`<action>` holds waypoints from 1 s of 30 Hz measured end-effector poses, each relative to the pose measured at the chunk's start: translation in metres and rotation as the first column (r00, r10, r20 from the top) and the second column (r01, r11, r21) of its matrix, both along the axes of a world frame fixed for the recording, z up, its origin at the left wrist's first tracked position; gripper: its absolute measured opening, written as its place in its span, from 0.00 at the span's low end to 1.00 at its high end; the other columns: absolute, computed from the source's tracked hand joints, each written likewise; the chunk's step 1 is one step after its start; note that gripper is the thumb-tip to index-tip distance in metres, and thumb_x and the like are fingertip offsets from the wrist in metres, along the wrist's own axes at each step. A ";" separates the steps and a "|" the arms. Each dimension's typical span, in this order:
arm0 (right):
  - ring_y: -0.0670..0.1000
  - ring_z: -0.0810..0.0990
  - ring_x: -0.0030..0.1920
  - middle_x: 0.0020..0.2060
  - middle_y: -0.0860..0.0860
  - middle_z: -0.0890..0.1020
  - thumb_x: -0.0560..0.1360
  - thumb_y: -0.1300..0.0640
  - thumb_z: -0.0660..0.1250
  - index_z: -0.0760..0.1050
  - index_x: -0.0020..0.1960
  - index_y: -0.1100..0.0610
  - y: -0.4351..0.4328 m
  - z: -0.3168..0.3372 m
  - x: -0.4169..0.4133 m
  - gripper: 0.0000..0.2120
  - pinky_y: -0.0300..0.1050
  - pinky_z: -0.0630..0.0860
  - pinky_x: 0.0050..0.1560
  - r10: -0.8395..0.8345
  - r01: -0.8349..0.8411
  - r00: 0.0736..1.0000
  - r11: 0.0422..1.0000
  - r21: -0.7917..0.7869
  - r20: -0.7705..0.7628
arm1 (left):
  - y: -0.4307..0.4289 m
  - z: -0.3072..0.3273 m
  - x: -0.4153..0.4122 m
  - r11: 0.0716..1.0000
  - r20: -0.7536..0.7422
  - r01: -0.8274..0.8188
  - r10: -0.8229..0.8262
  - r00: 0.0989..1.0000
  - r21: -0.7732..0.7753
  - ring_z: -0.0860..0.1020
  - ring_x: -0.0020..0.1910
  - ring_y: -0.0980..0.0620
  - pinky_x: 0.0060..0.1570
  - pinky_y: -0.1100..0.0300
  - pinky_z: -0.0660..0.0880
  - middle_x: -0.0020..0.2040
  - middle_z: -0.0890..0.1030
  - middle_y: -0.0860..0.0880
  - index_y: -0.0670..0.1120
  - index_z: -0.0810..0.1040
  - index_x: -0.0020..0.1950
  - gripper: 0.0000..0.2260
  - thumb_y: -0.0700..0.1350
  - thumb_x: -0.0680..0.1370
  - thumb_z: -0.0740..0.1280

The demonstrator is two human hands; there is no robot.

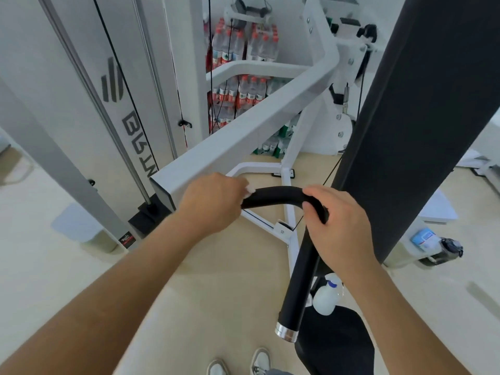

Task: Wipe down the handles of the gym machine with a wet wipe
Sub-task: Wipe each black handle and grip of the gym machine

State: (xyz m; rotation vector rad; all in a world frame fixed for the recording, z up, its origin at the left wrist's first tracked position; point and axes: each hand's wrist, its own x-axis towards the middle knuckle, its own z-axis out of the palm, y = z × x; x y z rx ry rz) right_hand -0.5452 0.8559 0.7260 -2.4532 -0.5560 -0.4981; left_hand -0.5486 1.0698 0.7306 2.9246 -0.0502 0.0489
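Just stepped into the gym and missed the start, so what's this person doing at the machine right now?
A person stands at a white gym machine with both hands on its bent black handle. The left hand grips the handle's upper end, a white wet wipe showing at its fingers. The right hand holds the bend. The lower stretch down to the silver end cap has no hand on it. A white spray bottle sits near the black seat below.

The black padded handle (pixel 299 280) curves from a level top stretch down to a chrome end cap, with a white wet wipe (pixel 250 189) showing as a small crumpled scrap against its upper left end.
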 end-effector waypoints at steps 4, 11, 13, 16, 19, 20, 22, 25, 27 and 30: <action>0.51 0.81 0.45 0.47 0.49 0.84 0.74 0.60 0.69 0.80 0.57 0.56 -0.004 -0.001 0.002 0.12 0.52 0.78 0.49 -0.006 0.005 1.000 1.000 -0.022 -0.026 | 0.014 0.001 0.000 0.991 -0.042 -0.014 0.020 0.999 0.134 0.77 0.38 0.47 0.41 0.53 0.78 0.38 0.78 0.49 0.49 0.77 0.47 0.08 0.47 0.78 0.58; 0.55 0.81 0.38 0.40 0.52 0.84 0.72 0.62 0.71 0.80 0.56 0.59 -0.005 -0.002 0.001 0.12 0.54 0.79 0.41 0.000 0.000 1.000 0.998 -0.067 0.006 | 0.014 -0.040 -0.045 0.997 0.507 -0.031 -0.007 0.862 0.066 0.81 0.46 0.47 0.45 0.55 0.76 0.42 0.84 0.49 0.43 0.82 0.47 0.05 0.39 0.75 0.66; 0.53 0.81 0.38 0.41 0.53 0.84 0.73 0.61 0.70 0.79 0.58 0.59 -0.005 -0.002 -0.002 0.14 0.54 0.80 0.41 -0.004 0.004 1.000 0.996 -0.085 -0.008 | 0.008 -0.048 -0.051 0.999 0.611 -0.039 0.008 0.791 0.038 0.82 0.49 0.49 0.50 0.55 0.77 0.44 0.85 0.48 0.42 0.83 0.48 0.05 0.36 0.74 0.69; 0.52 0.82 0.41 0.46 0.52 0.84 0.73 0.60 0.70 0.78 0.60 0.59 -0.006 -0.004 -0.002 0.15 0.49 0.78 0.45 0.006 -0.008 1.000 0.995 -0.095 -0.028 | 0.001 -0.058 -0.056 0.998 0.652 -0.031 -0.012 0.758 0.054 0.82 0.53 0.48 0.54 0.51 0.79 0.49 0.85 0.47 0.42 0.84 0.50 0.07 0.36 0.73 0.72; 0.52 0.83 0.44 0.49 0.52 0.84 0.73 0.59 0.70 0.78 0.60 0.58 -0.010 -0.004 0.001 0.15 0.49 0.77 0.47 0.040 -0.042 0.999 0.995 -0.090 -0.032 | -0.007 -0.060 -0.063 0.995 0.620 -0.010 -0.056 0.783 0.103 0.82 0.54 0.46 0.52 0.51 0.79 0.51 0.85 0.47 0.42 0.85 0.50 0.08 0.35 0.72 0.72; 0.52 0.83 0.44 0.49 0.52 0.84 0.73 0.59 0.70 0.78 0.60 0.58 -0.012 -0.004 0.001 0.15 0.49 0.77 0.48 0.050 -0.053 0.998 0.995 -0.087 -0.032 | -0.007 -0.056 -0.063 0.993 0.612 -0.025 -0.052 0.789 0.116 0.82 0.53 0.46 0.49 0.51 0.80 0.50 0.85 0.47 0.43 0.85 0.49 0.08 0.35 0.72 0.72; 0.52 0.83 0.46 0.50 0.52 0.84 0.73 0.59 0.70 0.78 0.60 0.59 -0.014 -0.005 0.001 0.15 0.49 0.77 0.49 0.070 -0.072 0.997 0.994 -0.083 -0.027 | -0.003 -0.042 -0.059 0.990 0.620 -0.084 -0.002 0.784 0.109 0.81 0.50 0.45 0.45 0.54 0.79 0.48 0.85 0.49 0.43 0.84 0.47 0.06 0.35 0.72 0.72; 0.52 0.83 0.48 0.52 0.52 0.84 0.73 0.59 0.70 0.78 0.60 0.58 -0.019 -0.007 0.002 0.16 0.51 0.79 0.50 0.111 -0.112 0.994 0.992 -0.052 -0.024 | 0.001 -0.030 -0.049 0.993 0.646 -0.114 0.069 0.760 0.027 0.80 0.45 0.46 0.45 0.57 0.77 0.45 0.84 0.48 0.42 0.83 0.44 0.04 0.35 0.72 0.72; 0.53 0.83 0.51 0.55 0.53 0.83 0.74 0.59 0.69 0.77 0.61 0.58 -0.022 -0.009 0.002 0.16 0.53 0.80 0.51 0.138 -0.139 0.990 0.990 -0.030 -0.027 | -0.005 -0.037 -0.049 0.994 0.621 -0.106 0.079 0.780 0.006 0.80 0.43 0.46 0.41 0.54 0.79 0.44 0.84 0.47 0.41 0.83 0.44 0.04 0.34 0.72 0.72; 0.53 0.82 0.53 0.57 0.54 0.82 0.74 0.59 0.69 0.77 0.62 0.58 -0.027 -0.009 -0.002 0.16 0.53 0.79 0.53 0.141 -0.142 0.989 0.990 -0.024 -0.053 | -0.013 -0.049 -0.057 0.993 0.566 -0.117 0.098 0.819 -0.003 0.80 0.39 0.47 0.37 0.54 0.79 0.42 0.83 0.47 0.41 0.84 0.43 0.03 0.36 0.72 0.70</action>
